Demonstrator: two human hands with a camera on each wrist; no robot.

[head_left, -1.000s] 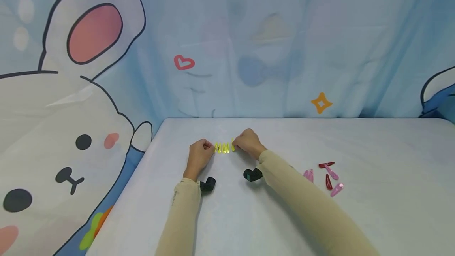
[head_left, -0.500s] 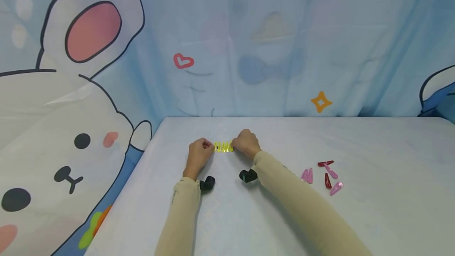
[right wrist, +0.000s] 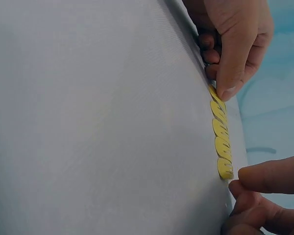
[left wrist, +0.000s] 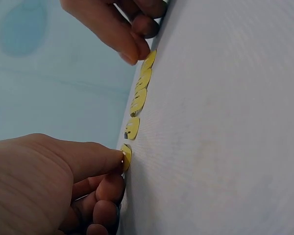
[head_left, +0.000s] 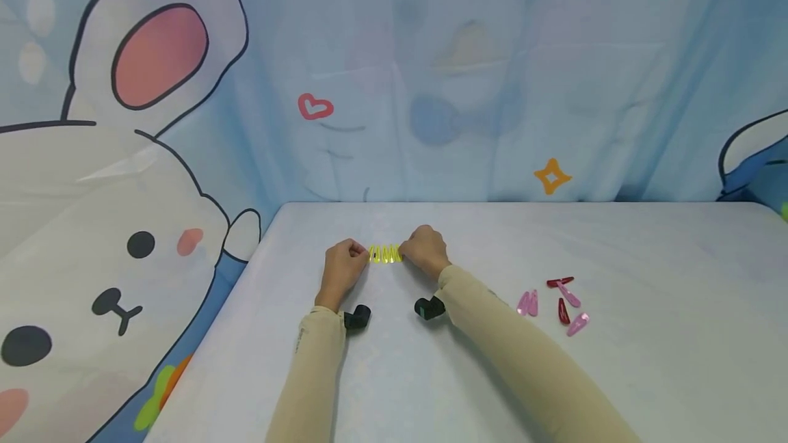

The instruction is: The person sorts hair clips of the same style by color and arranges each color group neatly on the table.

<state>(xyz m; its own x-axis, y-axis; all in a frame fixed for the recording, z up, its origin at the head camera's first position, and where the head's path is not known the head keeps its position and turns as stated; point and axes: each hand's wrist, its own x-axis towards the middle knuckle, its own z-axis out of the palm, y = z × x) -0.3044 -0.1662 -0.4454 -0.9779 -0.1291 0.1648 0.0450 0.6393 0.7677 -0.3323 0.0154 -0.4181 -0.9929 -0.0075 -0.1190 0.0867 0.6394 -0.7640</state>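
Observation:
Several yellow snap hair clips (head_left: 386, 253) lie side by side in a short row on the white table. My left hand (head_left: 343, 266) is at the row's left end, thumb and fingers pinching the endmost clip (left wrist: 127, 157). At the other end is my right hand (head_left: 426, 251), its thumb and forefinger close together around the corner of the last clip (right wrist: 225, 168). The clips between the hands lie bare, close to one another. In the head view, the fingertips of my right hand are partly hidden behind the hand.
To the right lie pink hair clips (head_left: 578, 324) and dark red hair clips (head_left: 563, 311), loosely scattered. A black wrist camera (head_left: 357, 318) sits at my left cuff, another black wrist camera (head_left: 429, 307) at my right. A printed curtain (head_left: 468, 87) hangs behind the table's back edge.
My right hand has moved left, bringing the last yellow hair clip up against the others and closing the gap in the row. My left hand has stayed at the left end.

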